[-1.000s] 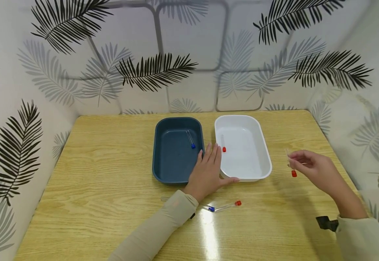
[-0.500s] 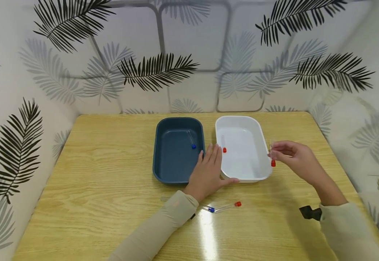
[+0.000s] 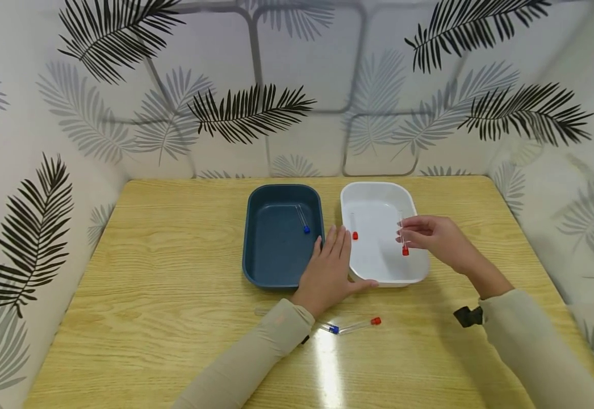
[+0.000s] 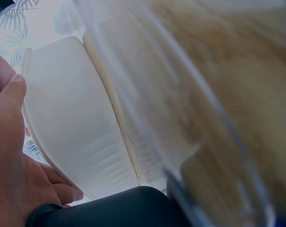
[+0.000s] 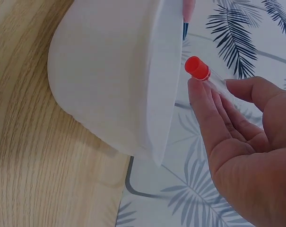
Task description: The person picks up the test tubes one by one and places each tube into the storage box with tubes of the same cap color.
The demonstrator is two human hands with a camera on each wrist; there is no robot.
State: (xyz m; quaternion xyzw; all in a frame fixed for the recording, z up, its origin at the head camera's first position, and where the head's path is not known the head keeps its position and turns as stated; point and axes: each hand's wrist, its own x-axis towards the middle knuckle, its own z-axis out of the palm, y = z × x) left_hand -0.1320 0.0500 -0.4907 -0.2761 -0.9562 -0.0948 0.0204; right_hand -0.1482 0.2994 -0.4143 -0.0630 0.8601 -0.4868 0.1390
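My right hand (image 3: 437, 238) pinches a clear test tube with a red cap (image 3: 405, 250) between thumb and fingertips, above the white bin (image 3: 381, 261). In the right wrist view the tube's red cap (image 5: 196, 67) sticks out past the fingertips. My left hand (image 3: 325, 278) lies with straight fingers over the adjoining rims of the white bin and the dark blue bin (image 3: 271, 250). One red-capped tube (image 3: 355, 234) lies inside the white bin. In the dark blue bin lies a blue-capped tube (image 3: 305, 227).
On the wooden table (image 3: 164, 272), in front of the bins, lie a blue-capped tube (image 3: 333, 329) and a red-capped tube (image 3: 373, 321). My left sleeve (image 3: 271, 341) hides part of this spot. A clear tube end (image 3: 261, 311) shows on the sleeve's other side.
My right hand has carried the red-capped test tube leftward, from the table's right side to over the white bin. The left hand has stayed in place.
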